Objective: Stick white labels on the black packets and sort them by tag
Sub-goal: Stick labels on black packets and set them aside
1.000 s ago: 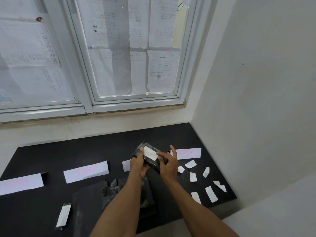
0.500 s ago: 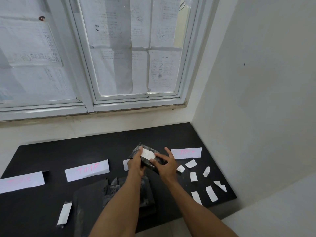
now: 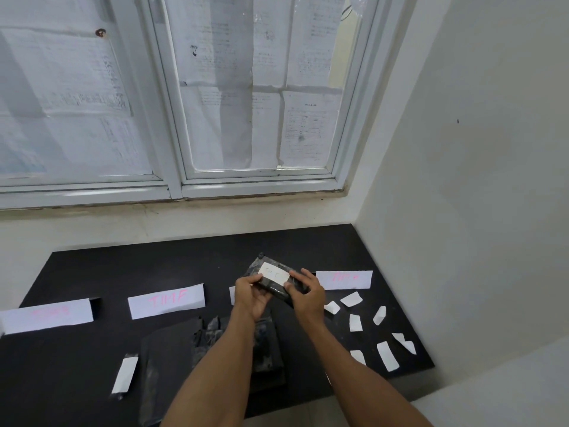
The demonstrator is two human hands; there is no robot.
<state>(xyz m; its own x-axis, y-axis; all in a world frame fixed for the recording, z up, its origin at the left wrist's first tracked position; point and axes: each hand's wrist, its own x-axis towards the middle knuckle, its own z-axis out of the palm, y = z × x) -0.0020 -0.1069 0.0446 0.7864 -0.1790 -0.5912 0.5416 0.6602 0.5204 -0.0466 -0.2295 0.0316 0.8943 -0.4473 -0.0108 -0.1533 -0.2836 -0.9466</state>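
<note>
Between left hand (image 3: 251, 297), right hand (image 3: 309, 298): black packet (image 3: 277, 291).

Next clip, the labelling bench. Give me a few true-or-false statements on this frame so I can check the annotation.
1. The left hand and the right hand both hold one black packet over the black mat. True.
2. The held packet has no label on it. False: a white label sits on its upper face.
3. Loose white labels lie on the mat's right side. True.
4. The paper tags are lettered in blue. False: the lettering is pink.
</note>
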